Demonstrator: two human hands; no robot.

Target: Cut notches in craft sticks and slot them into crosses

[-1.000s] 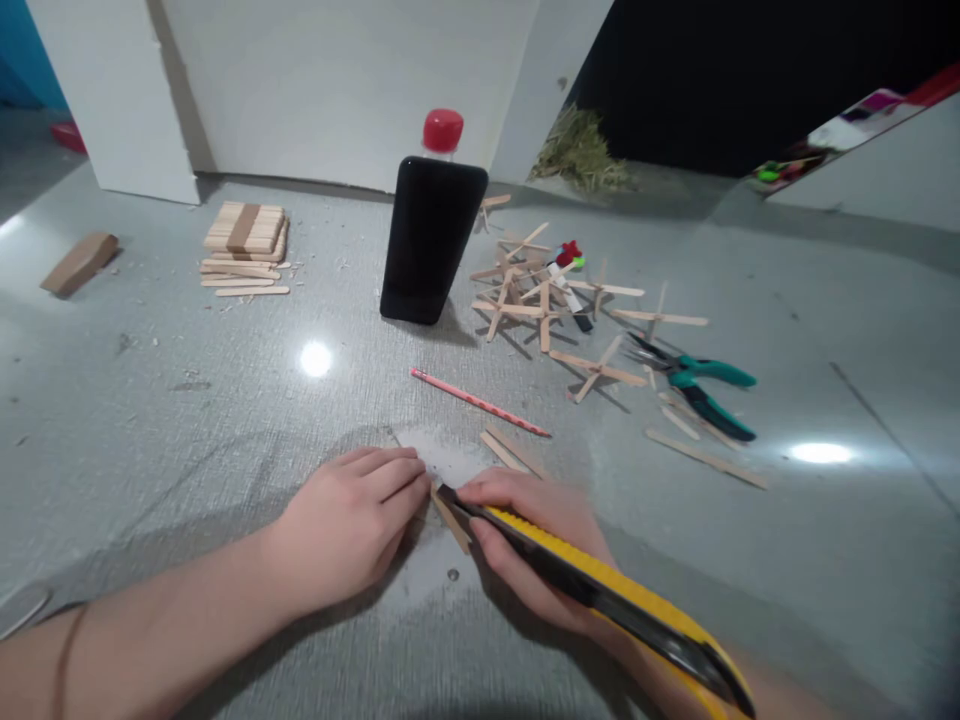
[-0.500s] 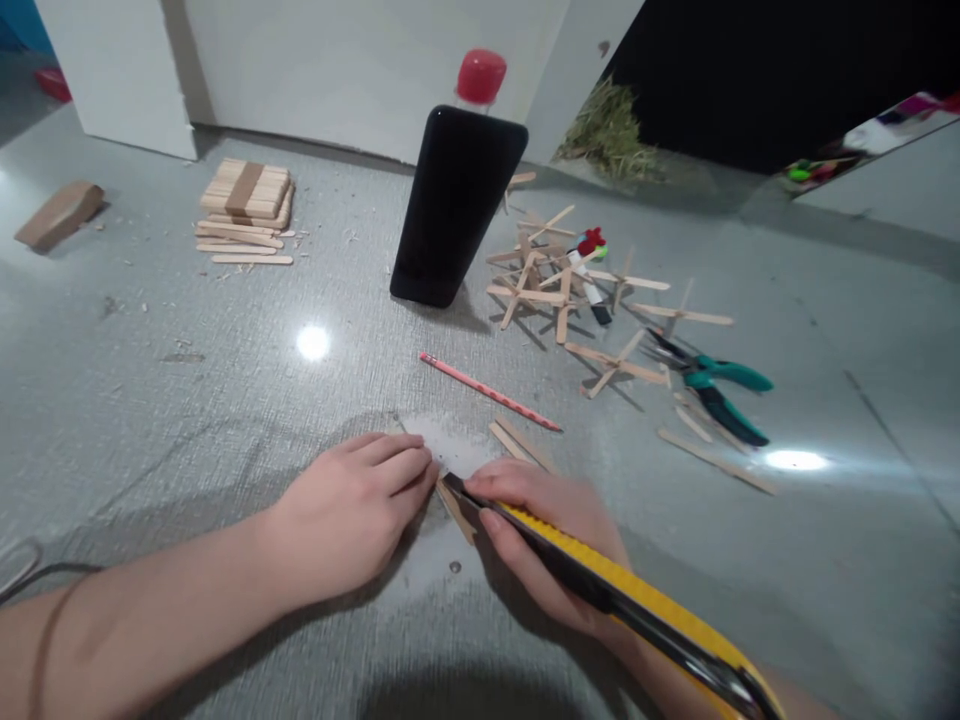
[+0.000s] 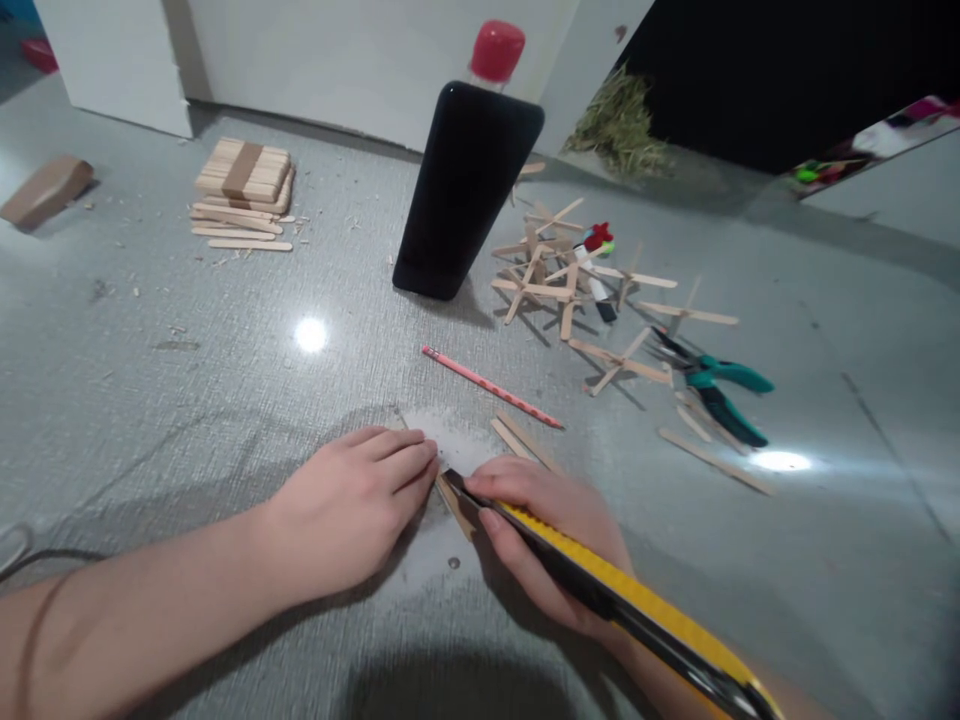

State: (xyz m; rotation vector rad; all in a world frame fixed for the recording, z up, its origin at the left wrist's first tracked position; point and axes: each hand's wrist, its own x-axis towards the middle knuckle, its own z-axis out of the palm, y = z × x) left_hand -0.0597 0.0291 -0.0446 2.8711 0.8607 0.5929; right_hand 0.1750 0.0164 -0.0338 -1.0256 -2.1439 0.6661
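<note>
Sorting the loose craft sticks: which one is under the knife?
The stick pinned between both hands, at the yellow knife tip; the other loose sticks lie untouched farther off.

Grey floor (image 3: 150,400): stick stack (image 3: 244,175), pencil (image 3: 491,386), pliers (image 3: 712,385), stick crosses (image 3: 555,275), upright phone (image 3: 465,190).

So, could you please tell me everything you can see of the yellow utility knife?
The utility knife has a long yellow body with black trim, plastic by its look. The right hand grips it near the front, handle slanting back toward the lower right. Its dark tip rests against a wooden stick lying on the grey floor, beside the left hand.
</note>
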